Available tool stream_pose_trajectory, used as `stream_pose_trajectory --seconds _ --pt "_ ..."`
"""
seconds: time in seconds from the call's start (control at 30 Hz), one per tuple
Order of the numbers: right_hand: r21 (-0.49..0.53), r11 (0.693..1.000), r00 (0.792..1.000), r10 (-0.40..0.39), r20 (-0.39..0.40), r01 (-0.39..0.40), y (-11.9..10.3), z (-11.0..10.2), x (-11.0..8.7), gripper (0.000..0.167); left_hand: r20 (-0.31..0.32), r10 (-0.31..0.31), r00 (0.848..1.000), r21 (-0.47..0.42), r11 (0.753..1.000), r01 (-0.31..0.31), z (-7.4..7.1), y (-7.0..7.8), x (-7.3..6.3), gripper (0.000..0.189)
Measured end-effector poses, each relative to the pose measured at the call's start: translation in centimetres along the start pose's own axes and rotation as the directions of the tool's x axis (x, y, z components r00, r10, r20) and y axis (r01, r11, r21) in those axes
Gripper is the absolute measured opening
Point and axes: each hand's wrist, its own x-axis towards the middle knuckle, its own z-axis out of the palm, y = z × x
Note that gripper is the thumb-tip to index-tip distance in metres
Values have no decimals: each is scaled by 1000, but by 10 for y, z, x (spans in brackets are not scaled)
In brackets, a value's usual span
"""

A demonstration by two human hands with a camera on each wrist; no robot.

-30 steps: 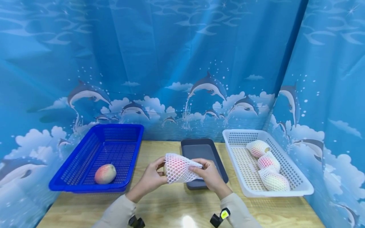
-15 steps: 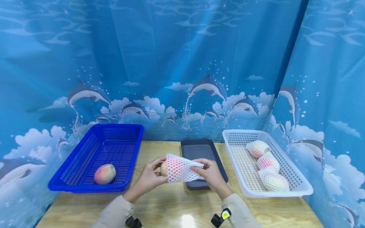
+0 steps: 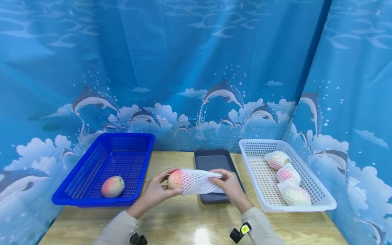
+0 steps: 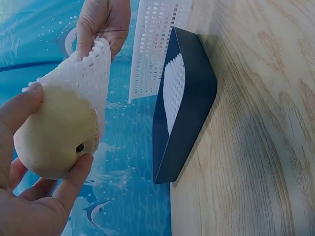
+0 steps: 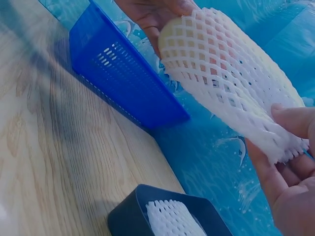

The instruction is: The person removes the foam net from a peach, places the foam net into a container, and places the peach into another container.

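Observation:
Over the table's middle my left hand [image 3: 151, 194] grips a red-and-yellow peach [image 3: 175, 180] by its bare end, thumb and fingers on either side. A white foam net sleeve [image 3: 198, 181] covers the peach's right part and stretches beyond it. My right hand [image 3: 231, 187] pinches the sleeve's far end, drawn narrow between thumb and fingers. In the left wrist view the peach's pale underside [image 4: 56, 132] shows a dark spot near a fingertip.
At left, a blue basket [image 3: 92, 201] holds one bare peach [image 3: 113, 186]. At right, a white basket [image 3: 298, 208] holds several net-wrapped fruits [image 3: 288, 173]. Behind the hands lies a dark grey tray [image 3: 214, 160]; the wrist views show a foam net [image 4: 174, 91] in it.
The net sleeve has slid rightward off part of the peach, so more bare fruit shows. My left hand has moved left with the peach, my right hand slightly right with the sleeve's end.

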Motion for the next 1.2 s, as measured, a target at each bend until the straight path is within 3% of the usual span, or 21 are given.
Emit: stream_pose_trajectory --seconds 0.43,0.77,1.0,1.2 --pt "-57 998 992 16 -122 -23 9 -14 5 29 -27 -18 999 -6 1000 18 -14 -8 -4 70" --pt "-88 992 967 68 -247 -92 15 -26 13 31 -82 -15 997 41 999 19 -28 -11 -8 69" --pt "-77 991 950 80 -302 -107 23 -33 22 33 -121 27 992 73 997 -18 -39 -15 -11 68" --pt "-72 990 934 93 -344 -125 28 -38 32 33 -154 70 986 186 982 -41 -50 -16 -13 67"
